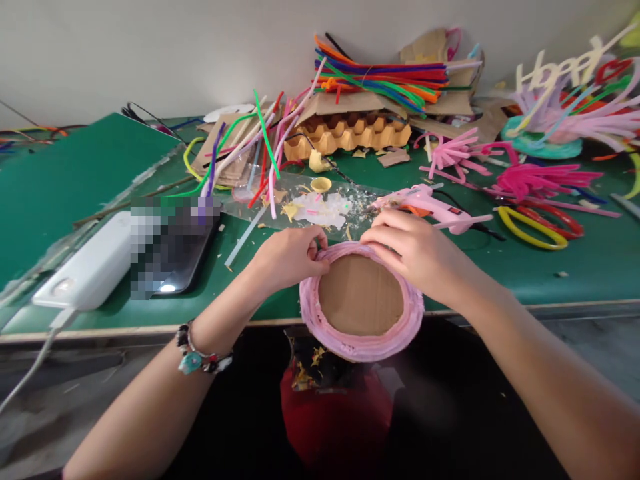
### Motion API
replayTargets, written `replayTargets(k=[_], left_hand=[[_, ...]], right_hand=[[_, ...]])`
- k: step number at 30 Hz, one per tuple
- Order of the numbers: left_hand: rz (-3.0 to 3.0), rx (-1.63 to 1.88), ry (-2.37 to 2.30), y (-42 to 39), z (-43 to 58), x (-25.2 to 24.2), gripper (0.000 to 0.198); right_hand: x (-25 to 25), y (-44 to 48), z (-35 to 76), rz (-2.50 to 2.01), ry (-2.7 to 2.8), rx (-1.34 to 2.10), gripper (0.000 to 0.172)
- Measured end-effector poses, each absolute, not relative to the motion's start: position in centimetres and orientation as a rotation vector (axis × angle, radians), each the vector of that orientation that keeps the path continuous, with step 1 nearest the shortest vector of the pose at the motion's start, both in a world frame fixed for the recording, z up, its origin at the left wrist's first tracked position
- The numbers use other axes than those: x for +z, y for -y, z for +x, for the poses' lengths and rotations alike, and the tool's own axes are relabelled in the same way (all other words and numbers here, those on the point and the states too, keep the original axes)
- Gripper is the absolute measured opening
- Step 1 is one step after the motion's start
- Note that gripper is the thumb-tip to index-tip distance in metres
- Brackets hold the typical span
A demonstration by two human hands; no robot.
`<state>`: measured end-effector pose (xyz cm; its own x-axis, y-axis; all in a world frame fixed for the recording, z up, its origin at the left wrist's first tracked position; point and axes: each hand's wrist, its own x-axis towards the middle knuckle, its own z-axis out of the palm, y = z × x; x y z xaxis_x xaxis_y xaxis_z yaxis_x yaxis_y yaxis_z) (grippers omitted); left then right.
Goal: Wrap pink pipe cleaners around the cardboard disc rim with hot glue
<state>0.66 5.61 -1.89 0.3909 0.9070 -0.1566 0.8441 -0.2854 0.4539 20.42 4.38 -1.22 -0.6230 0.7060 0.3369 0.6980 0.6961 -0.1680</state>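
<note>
A round cardboard disc (361, 293) with rings of pink and lilac pipe cleaners (367, 348) along its border sits partly over the table's front edge. My left hand (295, 259) is closed on the upper left of the fuzzy border, thumb and fingers pinched together. At the upper right, my right hand (403, 248) has its fingers bent down onto the same border. Just beyond that hand lies a pink glue gun (440, 207), its nozzle end towards a clear plastic sheet (280, 200) with whitish dried glue and scraps.
Pink-handled cut-outs aside, yellow and red scissors handles (533, 227) lie right. A phone (183, 247) and a white power bank (95, 260) with a cable are left. Behind are an egg carton (350, 137), a bundle of pipe cleaners (385, 75) and pink pipe-cleaner tufts (540, 181).
</note>
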Motion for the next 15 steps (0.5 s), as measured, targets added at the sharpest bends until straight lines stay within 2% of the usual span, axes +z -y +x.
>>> replayTargets(k=[15], left_hand=[[2.176,0.193,-1.491,-5.75,0.54,-2.02,0.017]], right_hand=[[-1.87,-4.38,20.65,-1.112,2.522,0.224,0.023]])
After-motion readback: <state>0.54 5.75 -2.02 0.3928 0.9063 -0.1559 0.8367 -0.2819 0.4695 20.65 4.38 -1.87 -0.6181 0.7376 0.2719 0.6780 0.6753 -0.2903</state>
